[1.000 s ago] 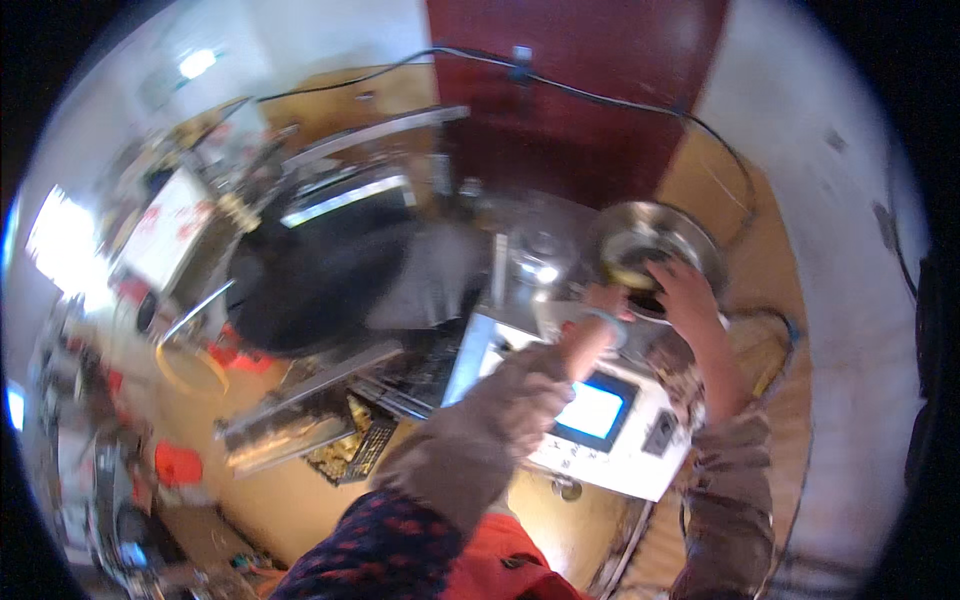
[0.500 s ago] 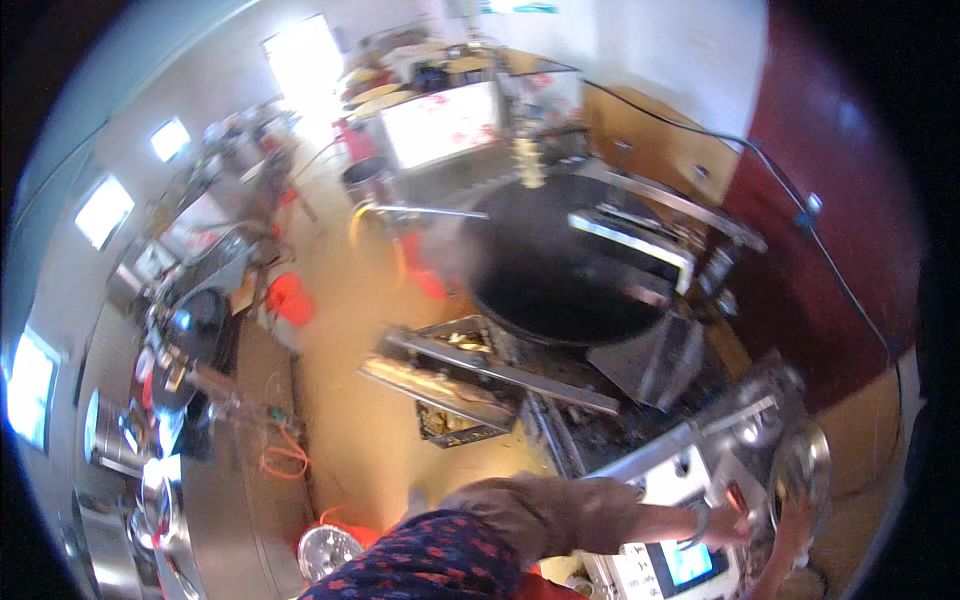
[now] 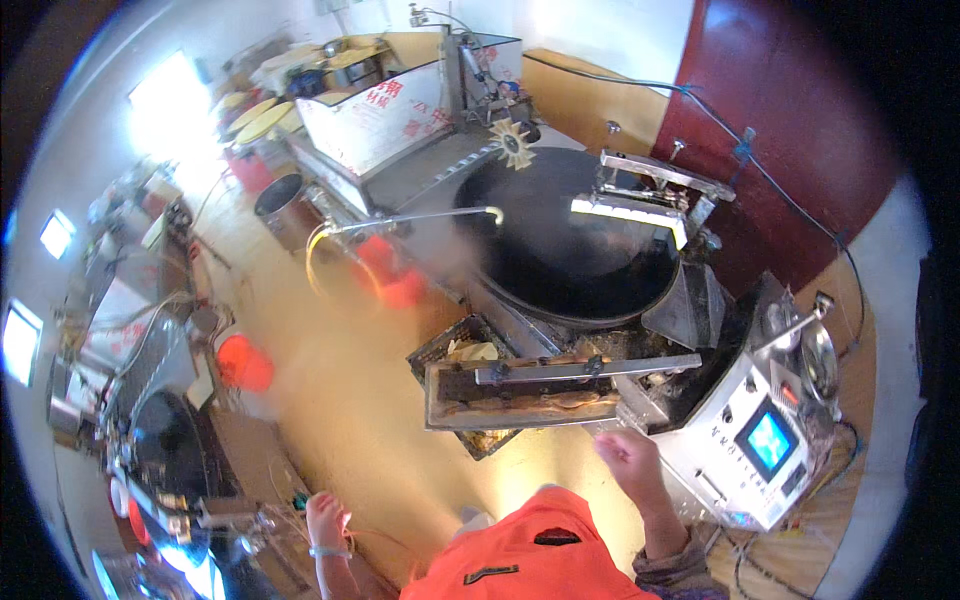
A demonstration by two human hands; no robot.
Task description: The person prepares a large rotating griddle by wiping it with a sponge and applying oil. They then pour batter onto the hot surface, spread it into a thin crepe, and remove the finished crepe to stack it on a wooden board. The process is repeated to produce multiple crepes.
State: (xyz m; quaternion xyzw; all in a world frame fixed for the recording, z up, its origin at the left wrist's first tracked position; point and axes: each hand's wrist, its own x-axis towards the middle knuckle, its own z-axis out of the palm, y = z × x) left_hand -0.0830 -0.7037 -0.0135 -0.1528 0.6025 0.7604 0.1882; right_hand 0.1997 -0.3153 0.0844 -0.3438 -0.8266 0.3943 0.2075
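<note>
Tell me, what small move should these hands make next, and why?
Perhaps ease the right hand toward the metal tray: it seems empty and, in this view, appears below the tray's right end, while the left hand is farther off.

I saw the trough (image 3: 500,417) over the crate (image 3: 436,342), the griddle (image 3: 575,255) beyond, the control box (image 3: 728,435) to the right, and the bucket (image 3: 243,362) on the floor (image 3: 345,400), well left of them.
</note>
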